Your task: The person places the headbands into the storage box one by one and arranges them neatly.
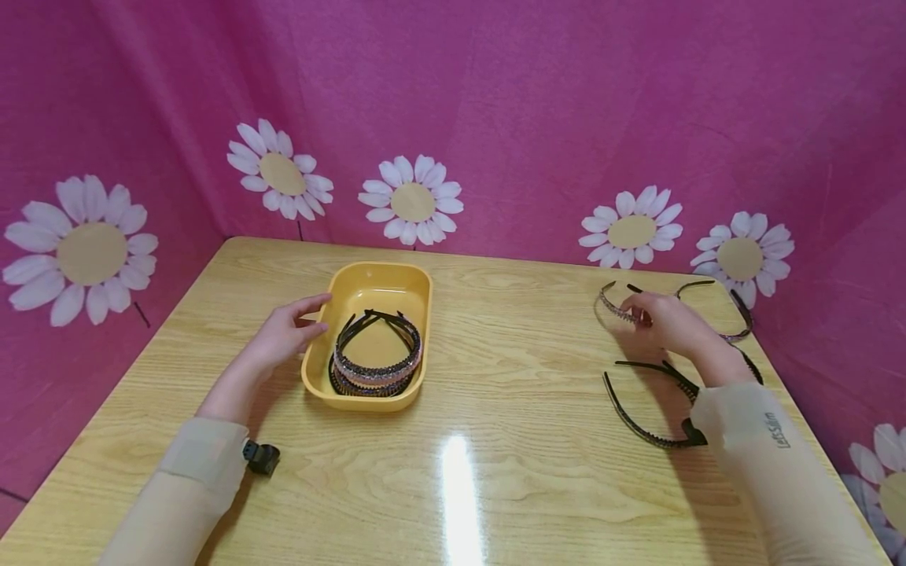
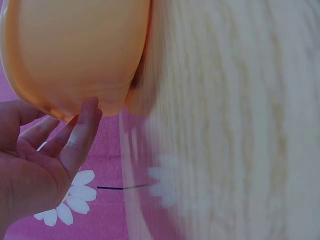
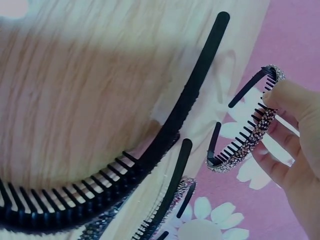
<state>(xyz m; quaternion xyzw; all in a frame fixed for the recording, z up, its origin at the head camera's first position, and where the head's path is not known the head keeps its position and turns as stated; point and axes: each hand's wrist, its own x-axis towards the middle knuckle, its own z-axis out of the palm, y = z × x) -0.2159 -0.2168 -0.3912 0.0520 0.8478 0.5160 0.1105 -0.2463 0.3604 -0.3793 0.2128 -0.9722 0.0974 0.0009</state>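
My right hand [image 1: 668, 321] pinches a beaded headband [image 3: 260, 127] between thumb and fingers, above the table's back right. Small comb teeth line its inner side, and its dark ends hang free. My left hand [image 1: 283, 334] touches the left side of a yellow tray [image 1: 311, 381], its extended fingers [image 2: 82, 130] against the outer wall. Several headbands [image 1: 378, 377], black and pinkish with glitter, lie stacked in the tray's near half. Below the right hand and forearm, a black toothed headband [image 1: 640, 431] lies with others, partly hidden by the sleeve.
More headbands [image 1: 743, 314] lie along the right edge of the wooden table [image 1: 524, 409]. A pink curtain [image 1: 524, 118] with white flowers stands behind the table and along its sides. A small black camera [image 1: 262, 457] sits at the left wrist.
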